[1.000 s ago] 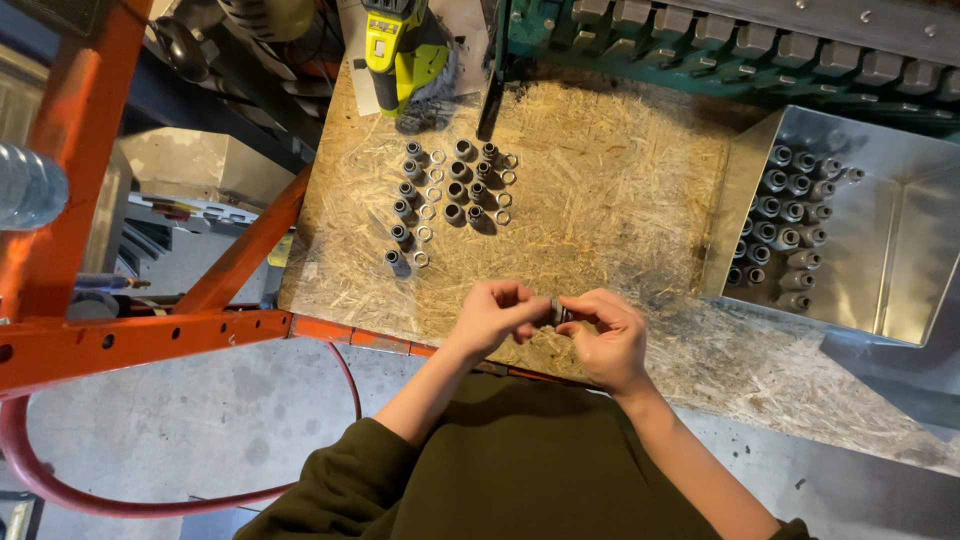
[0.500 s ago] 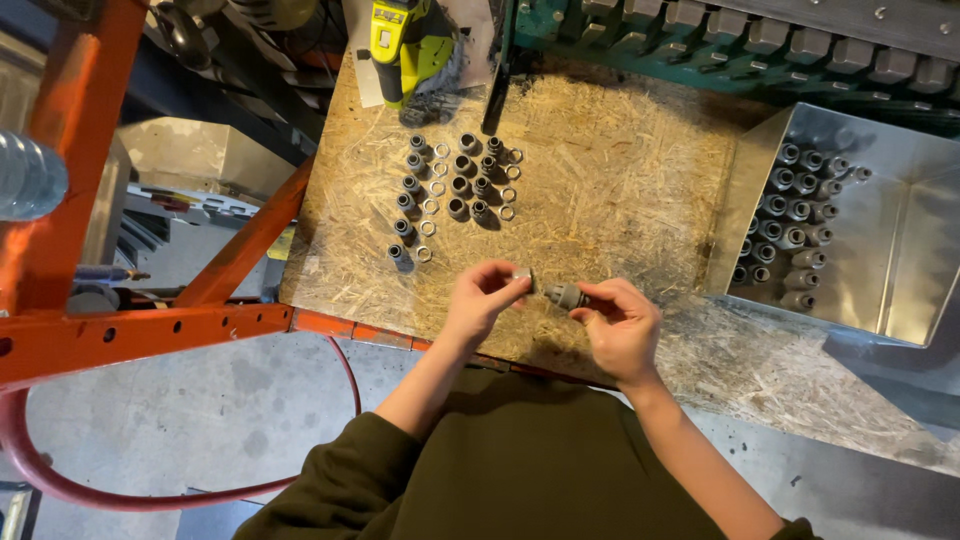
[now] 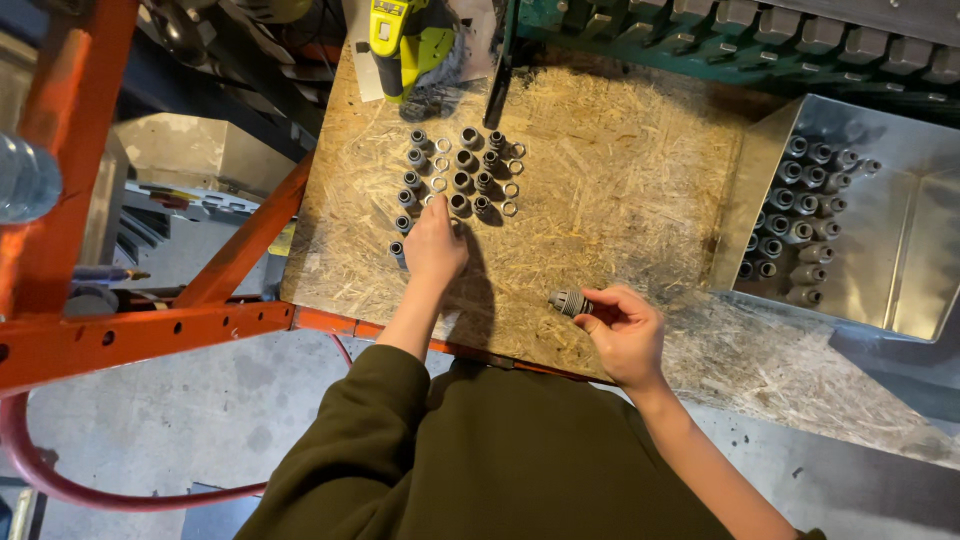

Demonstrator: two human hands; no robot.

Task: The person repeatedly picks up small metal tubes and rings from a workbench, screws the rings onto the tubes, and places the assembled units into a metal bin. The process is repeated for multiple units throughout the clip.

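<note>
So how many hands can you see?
2. The left hand reaches over the board to the rows of small fittings. The right hand holds a grey fitting nearer the body. No others show.

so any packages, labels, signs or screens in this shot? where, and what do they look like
No signs or screens.
Metal bin: right of the board, open, shiny, angular, rows of grey fittings inside.
Plastic bottle: far left edge, clear, ribbed; any label out of view.
Power tool: top of the board, yellow-green and black; markings too small to tell.
</note>
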